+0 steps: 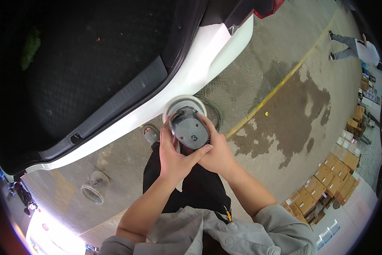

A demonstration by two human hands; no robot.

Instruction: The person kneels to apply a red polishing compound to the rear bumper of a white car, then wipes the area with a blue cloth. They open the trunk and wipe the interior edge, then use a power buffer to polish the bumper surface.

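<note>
Both my hands are wrapped around a grey-capped appliance (192,131) with a dark, glossy side; its cap bears a numeral. My left hand (175,159) holds its left and near sides, with the thumb reaching across to the right hand. Around its right side curl the fingers of my right hand (218,151). Directly beyond is a round container with a pale rim (201,101), partly hidden by the appliance. Beside that container a dark hose (220,116) curves over the ridged floor. I cannot tell whether the appliance touches the container.
A white car's rear bumper (191,70) and open cargo area (92,63) fill the upper left. On the floor lies a tipped dirty bucket (95,188). Stacked cardboard boxes (318,183) stand at right, a person (353,49) farther off. A wet patch (293,118) spreads beyond the yellow line.
</note>
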